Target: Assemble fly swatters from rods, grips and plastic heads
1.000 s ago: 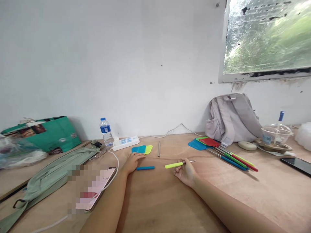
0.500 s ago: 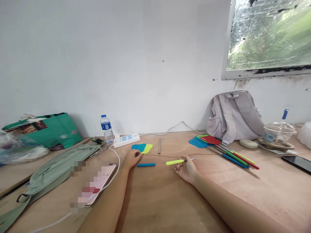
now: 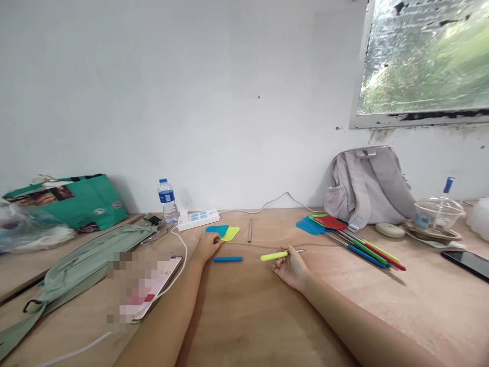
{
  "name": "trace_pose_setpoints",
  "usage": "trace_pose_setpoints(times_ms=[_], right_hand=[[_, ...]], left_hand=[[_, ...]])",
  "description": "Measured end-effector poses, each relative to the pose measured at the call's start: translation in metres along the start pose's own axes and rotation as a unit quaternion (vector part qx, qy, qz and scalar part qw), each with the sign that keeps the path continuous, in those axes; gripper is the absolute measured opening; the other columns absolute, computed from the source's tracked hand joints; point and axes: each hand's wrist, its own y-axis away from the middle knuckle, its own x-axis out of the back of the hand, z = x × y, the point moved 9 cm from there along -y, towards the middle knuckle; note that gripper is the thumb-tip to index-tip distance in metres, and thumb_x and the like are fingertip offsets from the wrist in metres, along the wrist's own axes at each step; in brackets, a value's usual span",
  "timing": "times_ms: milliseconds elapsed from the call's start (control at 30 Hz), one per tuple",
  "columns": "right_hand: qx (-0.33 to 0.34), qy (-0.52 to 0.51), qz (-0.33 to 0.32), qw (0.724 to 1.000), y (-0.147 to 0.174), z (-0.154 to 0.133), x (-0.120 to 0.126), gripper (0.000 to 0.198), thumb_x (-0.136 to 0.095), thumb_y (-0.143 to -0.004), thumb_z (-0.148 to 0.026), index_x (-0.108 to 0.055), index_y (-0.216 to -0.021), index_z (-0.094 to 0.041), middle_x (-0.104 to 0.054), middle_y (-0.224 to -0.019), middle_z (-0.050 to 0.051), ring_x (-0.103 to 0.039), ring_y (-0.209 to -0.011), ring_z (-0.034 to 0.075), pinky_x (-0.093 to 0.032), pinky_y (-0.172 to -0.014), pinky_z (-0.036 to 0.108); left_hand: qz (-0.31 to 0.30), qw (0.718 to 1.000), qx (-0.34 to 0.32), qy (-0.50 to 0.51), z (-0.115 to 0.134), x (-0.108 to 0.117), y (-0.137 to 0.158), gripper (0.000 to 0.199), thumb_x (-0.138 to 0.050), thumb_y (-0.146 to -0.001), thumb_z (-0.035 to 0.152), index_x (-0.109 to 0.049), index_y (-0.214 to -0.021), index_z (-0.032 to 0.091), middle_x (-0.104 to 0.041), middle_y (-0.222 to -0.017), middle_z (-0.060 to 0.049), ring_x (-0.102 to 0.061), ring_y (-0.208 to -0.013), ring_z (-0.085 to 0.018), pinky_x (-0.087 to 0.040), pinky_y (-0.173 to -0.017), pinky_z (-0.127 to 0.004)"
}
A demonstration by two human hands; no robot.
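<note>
My right hand [image 3: 292,269] is closed around a yellow-green handle [image 3: 273,256] with a thin metal rod sticking out to the right. My left hand [image 3: 206,246] has its fingertips pinched at the near edge of a yellow-green fly swatter head [image 3: 231,233]. A blue fly swatter head [image 3: 216,230] lies partly over it, to the left. Between my hands, a loose blue handle [image 3: 228,259] rests on the table. Farther back a grey metal tube [image 3: 250,231] points toward the wall.
Several assembled fly swatters [image 3: 362,250] lie at the right, before a grey backpack [image 3: 369,186]. A white power strip [image 3: 198,219] and a water bottle [image 3: 167,201] stand at the back left. A phone [image 3: 162,285] with a white cable and a green bag [image 3: 91,255] lie left.
My left fingers have shifted slightly toward the yellow-green swatter head's edge. The right hand keeps hold of the yellow-green handle, nearly still. The view has moved a little.
</note>
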Motion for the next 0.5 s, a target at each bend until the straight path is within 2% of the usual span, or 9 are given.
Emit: trace_pose_setpoints(times_ms=[133, 267, 400, 500], right_hand=[[-0.045, -0.027, 0.028, 0.998, 0.005, 0.005, 0.001, 0.021, -0.038, -0.078, -0.020, -0.036, -0.057, -0.020, -0.037, -0.036, -0.007, -0.040, -0.032, 0.009, -0.037, -0.042, 0.023], [-0.055, -0.041, 0.035, 0.997, 0.007, 0.005, 0.001, 0.020, -0.038, -0.078, -0.019, -0.036, -0.058, -0.020, -0.037, -0.037, -0.007, -0.040, -0.032, 0.008, -0.036, -0.042, 0.022], [-0.053, -0.043, 0.040, 0.997, 0.006, 0.006, 0.003, 0.017, -0.039, -0.077, -0.019, -0.039, -0.060, -0.020, -0.037, -0.037, -0.008, -0.040, -0.032, 0.008, -0.036, -0.042, 0.023], [-0.053, -0.040, 0.042, 0.997, 0.005, 0.006, 0.004, 0.017, -0.041, -0.077, -0.019, -0.039, -0.060, -0.020, -0.037, -0.037, -0.008, -0.039, -0.032, 0.008, -0.037, -0.043, 0.023]], left_hand=[[0.002, 1.000, 0.004, 0.021, 0.001, -0.001, -0.001, 0.012, -0.055, -0.070, 0.027, -0.061, -0.077, 0.019, -0.062, -0.072, -0.005, -0.055, -0.077, -0.021, -0.038, -0.073, -0.029], [0.026, 0.998, 0.017, 0.062, 0.006, 0.004, 0.002, 0.014, -0.053, -0.072, 0.025, -0.060, -0.083, 0.020, -0.063, -0.078, -0.006, -0.055, -0.084, -0.022, -0.037, -0.079, -0.029], [0.064, 0.989, 0.036, 0.125, 0.011, 0.013, 0.008, 0.016, -0.053, -0.073, 0.023, -0.060, -0.087, 0.021, -0.063, -0.081, -0.005, -0.056, -0.085, -0.022, -0.038, -0.082, -0.030], [0.114, 0.972, 0.074, 0.189, 0.007, 0.023, 0.013, 0.020, -0.051, -0.075, 0.022, -0.059, -0.094, 0.021, -0.063, -0.083, -0.004, -0.057, -0.081, -0.020, -0.040, -0.080, -0.032]])
